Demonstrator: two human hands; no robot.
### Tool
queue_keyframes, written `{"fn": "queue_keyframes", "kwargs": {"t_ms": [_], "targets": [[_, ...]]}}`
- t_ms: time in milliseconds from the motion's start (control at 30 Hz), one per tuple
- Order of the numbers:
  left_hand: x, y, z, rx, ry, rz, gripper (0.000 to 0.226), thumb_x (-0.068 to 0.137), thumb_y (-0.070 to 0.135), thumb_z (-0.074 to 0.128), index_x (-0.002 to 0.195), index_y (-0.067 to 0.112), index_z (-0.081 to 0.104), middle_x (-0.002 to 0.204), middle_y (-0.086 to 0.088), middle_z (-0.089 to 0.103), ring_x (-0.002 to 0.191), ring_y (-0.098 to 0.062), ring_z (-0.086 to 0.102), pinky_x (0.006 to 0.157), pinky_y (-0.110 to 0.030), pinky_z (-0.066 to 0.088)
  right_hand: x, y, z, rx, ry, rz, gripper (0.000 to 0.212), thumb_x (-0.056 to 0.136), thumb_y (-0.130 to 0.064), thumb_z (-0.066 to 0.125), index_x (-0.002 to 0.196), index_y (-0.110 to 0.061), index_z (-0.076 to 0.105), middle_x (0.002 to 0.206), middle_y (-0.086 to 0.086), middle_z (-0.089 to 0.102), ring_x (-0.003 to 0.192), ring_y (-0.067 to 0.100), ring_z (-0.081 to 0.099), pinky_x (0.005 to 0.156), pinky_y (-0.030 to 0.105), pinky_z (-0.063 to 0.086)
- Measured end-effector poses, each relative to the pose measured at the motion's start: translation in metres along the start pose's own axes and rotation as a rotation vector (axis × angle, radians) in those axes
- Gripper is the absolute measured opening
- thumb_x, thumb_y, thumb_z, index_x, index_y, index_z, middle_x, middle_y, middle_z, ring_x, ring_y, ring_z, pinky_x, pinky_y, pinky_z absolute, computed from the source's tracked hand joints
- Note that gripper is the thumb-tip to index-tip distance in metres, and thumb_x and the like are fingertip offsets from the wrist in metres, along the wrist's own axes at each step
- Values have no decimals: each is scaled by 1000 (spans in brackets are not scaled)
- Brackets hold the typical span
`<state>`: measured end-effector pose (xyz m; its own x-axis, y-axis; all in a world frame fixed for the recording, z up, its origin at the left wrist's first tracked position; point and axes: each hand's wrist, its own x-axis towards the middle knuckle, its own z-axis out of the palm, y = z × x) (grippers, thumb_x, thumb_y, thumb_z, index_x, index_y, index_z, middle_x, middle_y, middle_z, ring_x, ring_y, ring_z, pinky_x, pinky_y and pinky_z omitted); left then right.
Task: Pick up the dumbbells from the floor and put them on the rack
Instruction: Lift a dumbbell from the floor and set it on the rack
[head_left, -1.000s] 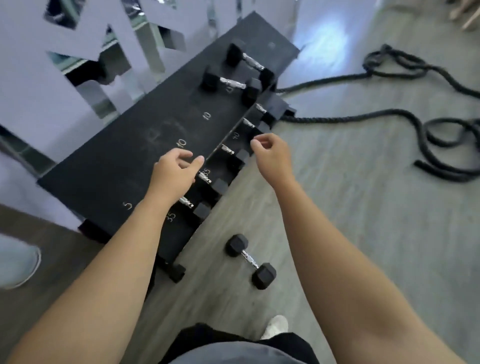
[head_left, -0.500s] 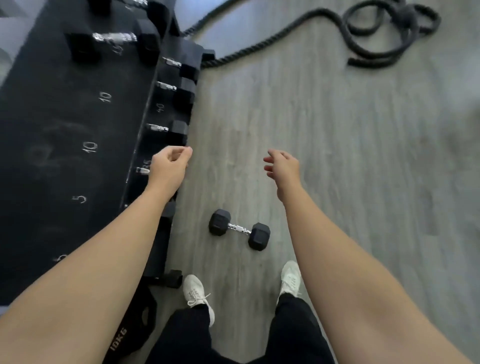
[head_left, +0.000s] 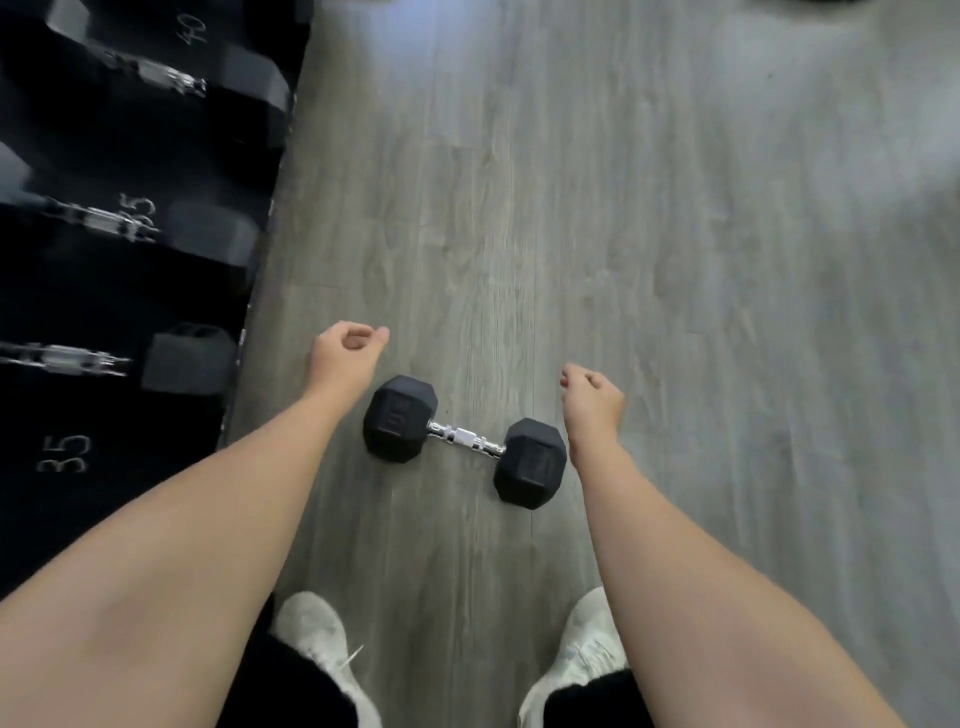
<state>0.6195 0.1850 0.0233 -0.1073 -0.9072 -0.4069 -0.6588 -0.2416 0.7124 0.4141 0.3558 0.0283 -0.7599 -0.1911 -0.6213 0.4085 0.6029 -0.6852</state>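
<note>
A black hex dumbbell (head_left: 464, 440) with a chrome handle lies on the grey wood floor straight ahead of my feet. My left hand (head_left: 345, 357) hovers just above and to the left of its left head, fingers loosely curled, holding nothing. My right hand (head_left: 592, 399) hovers beside its right head, also loosely curled and empty. The black rack (head_left: 67, 457) fills the left side, marked 35 and 40, with several dumbbells (head_left: 187, 358) resting on it.
My two white shoes (head_left: 317, 644) stand on the floor just behind the dumbbell. Grey plank floor (head_left: 675, 234) stretches ahead and to the right. The rack's edge runs close along the left of my left arm.
The view has dropped down toward the floor. Both hands have left the rack and lowered to either side of the floor dumbbell, which now looks much closer.
</note>
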Motion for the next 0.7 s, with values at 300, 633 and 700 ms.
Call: {"fn": "queue_keyframes", "kwargs": {"t_ms": [300, 633, 700], "targets": [[72, -130, 91, -19, 14, -22, 41, 79, 54, 72, 108, 28, 60, 105, 7, 62, 94, -14, 58, 64, -19, 35, 97, 137, 52, -128, 106, -57, 12, 90, -22, 57, 83, -22, 67, 70, -11, 62, 58, 4, 53, 37, 13, 36], [86, -153, 92, -248, -339, -427, 57, 67, 61, 73, 100, 15, 72, 90, -6, 76, 79, -25, 73, 67, -32, 53, 98, 171, 27, 261, -144, 438, 32, 78, -44, 63, 93, -17, 72, 90, 4, 76, 80, 28, 73, 77, 42, 59], [86, -152, 92, -242, -446, -435, 57, 65, 65, 70, 97, 18, 72, 89, -6, 76, 72, -24, 73, 62, -31, 52, 97, 179, 26, 302, -232, 474, 40, 78, -53, 59, 97, -21, 75, 96, 4, 77, 82, 29, 74, 75, 42, 59]]}}
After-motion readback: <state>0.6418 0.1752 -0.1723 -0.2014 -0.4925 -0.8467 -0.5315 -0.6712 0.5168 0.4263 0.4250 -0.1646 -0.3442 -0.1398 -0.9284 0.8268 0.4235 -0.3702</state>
